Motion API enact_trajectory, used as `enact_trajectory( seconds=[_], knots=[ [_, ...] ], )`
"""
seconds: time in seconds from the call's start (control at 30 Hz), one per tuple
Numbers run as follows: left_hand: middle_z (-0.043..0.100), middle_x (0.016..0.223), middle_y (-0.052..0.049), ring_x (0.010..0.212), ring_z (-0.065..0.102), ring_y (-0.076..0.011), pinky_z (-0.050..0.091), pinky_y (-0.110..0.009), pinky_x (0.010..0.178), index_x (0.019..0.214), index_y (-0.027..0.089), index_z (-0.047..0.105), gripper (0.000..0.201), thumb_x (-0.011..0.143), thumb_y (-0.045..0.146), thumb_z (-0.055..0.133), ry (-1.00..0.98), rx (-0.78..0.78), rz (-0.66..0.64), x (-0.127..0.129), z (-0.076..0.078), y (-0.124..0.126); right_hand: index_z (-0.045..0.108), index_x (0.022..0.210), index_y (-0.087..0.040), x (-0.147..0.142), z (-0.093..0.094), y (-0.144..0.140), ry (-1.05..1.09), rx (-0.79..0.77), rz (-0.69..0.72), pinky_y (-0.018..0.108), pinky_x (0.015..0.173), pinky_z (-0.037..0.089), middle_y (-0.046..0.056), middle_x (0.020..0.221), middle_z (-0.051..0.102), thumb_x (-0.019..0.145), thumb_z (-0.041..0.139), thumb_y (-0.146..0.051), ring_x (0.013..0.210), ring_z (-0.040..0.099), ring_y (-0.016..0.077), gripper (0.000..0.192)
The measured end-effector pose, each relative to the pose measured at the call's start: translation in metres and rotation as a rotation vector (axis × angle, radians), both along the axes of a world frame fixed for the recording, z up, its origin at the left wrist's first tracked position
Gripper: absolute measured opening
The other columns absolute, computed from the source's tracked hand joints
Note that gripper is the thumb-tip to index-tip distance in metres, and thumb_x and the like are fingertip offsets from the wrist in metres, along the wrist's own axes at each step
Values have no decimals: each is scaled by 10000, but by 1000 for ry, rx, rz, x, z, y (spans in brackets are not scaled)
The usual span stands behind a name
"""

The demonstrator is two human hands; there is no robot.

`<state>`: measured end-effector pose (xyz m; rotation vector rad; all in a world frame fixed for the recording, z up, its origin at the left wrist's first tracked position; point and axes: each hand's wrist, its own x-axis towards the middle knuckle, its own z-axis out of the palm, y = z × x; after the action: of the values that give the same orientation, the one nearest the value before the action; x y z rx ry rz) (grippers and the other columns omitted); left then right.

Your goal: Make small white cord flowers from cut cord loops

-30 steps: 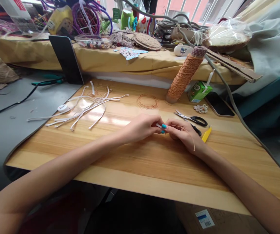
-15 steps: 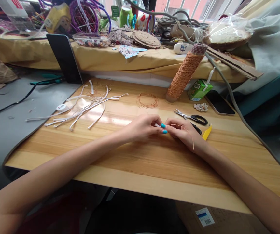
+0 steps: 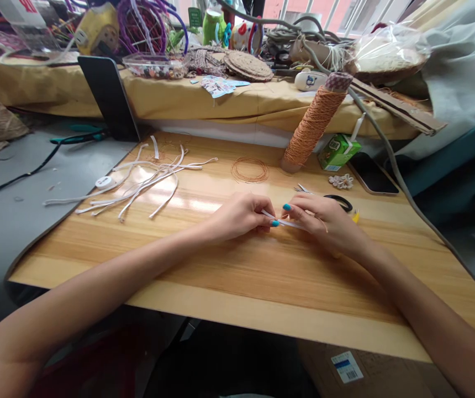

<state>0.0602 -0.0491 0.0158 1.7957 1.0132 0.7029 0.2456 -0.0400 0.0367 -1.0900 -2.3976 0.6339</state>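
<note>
Both my hands rest on the wooden table [image 3: 237, 276], fingertips almost meeting. My left hand [image 3: 241, 214] pinches one end of a thin white strip [image 3: 283, 221]. My right hand [image 3: 327, 222] lies over the strip's other end and holds it, together with a fine orange thread whose course I cannot follow. Black-handled scissors [image 3: 339, 202] and a yellow tool [image 3: 357, 216] lie just behind my right hand, partly hidden by it. A small coil of orange thread [image 3: 249, 169] lies beyond my hands.
Loose white strips [image 3: 138, 185] spread at the table's left. A tall spool of orange cord [image 3: 314, 122], a green carton [image 3: 339, 152], a phone [image 3: 372, 173] and a small shell piece [image 3: 341, 181] stand at the back right. A dark tablet [image 3: 109, 99] leans against a cluttered bench.
My right hand has slid away from my left and turned palm down, so more of the white strip shows between them. It now covers most of the scissors.
</note>
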Motion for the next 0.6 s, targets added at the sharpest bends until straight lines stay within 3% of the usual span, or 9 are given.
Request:
enact_trajectory(
  seconds=[0.07, 0.2, 0.3, 0.4, 0.5, 0.6],
  knots=[
    [599, 582, 1, 528, 540, -76, 402, -178, 508, 719, 112, 592, 101, 719, 206, 556, 3, 3, -10, 0, 0, 0, 466, 546, -176, 4, 3, 1, 41, 16, -20, 267, 580, 317, 13, 591, 458, 820, 357, -488, 592, 412, 125, 429],
    [609, 592, 2, 542, 541, -72, 401, -173, 525, 720, 114, 609, 81, 717, 175, 555, 20, 23, -48, 2, 3, -3, 362, 493, -184, 5, 4, -1, 258, -350, 5, 253, 492, 256, -23, 511, 333, 812, 349, -529, 491, 307, 93, 469],
    [624, 610, 7, 579, 559, -77, 417, -176, 570, 723, 128, 628, 76, 707, 160, 561, 11, 66, -78, 3, 4, -6, 417, 549, -180, 4, 0, -4, 424, -598, 64, 244, 466, 220, -38, 527, 293, 777, 434, -522, 479, 263, 81, 411],
    [622, 604, 3, 580, 566, -79, 439, -182, 583, 723, 123, 641, 85, 701, 152, 565, -68, 11, -113, 3, 5, -9, 492, 651, -174, 4, -1, -3, 458, -697, 84, 234, 453, 202, -47, 540, 287, 761, 491, -475, 472, 250, 75, 320],
    [615, 599, -10, 552, 552, -77, 459, -191, 562, 737, 107, 646, 112, 694, 188, 582, -207, -112, -121, 3, 7, -11, 513, 669, -171, 5, -3, 0, 343, -491, 1, 236, 463, 243, -33, 541, 342, 792, 454, -426, 486, 308, 88, 289],
    [599, 565, -8, 513, 527, -69, 449, -186, 517, 723, 102, 648, 130, 677, 215, 604, -295, -175, -23, 3, 10, -9, 528, 644, -164, 2, -10, 3, 106, 11, -80, 253, 530, 316, 16, 607, 461, 810, 435, -295, 577, 420, 124, 232]
  ],
)
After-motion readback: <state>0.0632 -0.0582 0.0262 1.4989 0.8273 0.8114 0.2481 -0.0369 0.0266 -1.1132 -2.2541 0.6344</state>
